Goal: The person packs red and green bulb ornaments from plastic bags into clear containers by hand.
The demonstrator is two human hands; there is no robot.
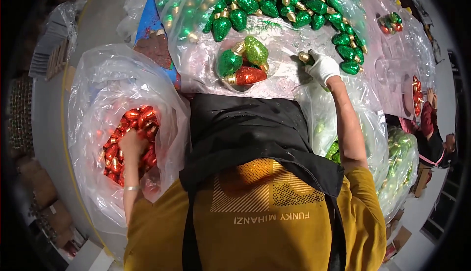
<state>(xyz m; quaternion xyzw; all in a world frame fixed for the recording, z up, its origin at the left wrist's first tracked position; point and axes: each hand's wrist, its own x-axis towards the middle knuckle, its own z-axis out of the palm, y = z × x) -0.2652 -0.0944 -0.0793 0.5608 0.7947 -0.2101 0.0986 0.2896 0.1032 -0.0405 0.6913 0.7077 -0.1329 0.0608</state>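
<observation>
Bulbs, red (pixel 114 152), lie around bare left hand (pixel 133 145), inside clear plastic bag (pixel 93 92); fingers blurred, cannot tell if they grip. Green bulb (pixel 305 57) held in gloved right hand (pixel 324 68), gold base sticking out. Left of it, three bulbs (pixel 256 51) on bench (pixel 287 85); green heap (pixel 268 8) beyond.

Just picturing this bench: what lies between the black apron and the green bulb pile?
In the head view, a clear container holding two green bulbs and one red bulb.
</observation>
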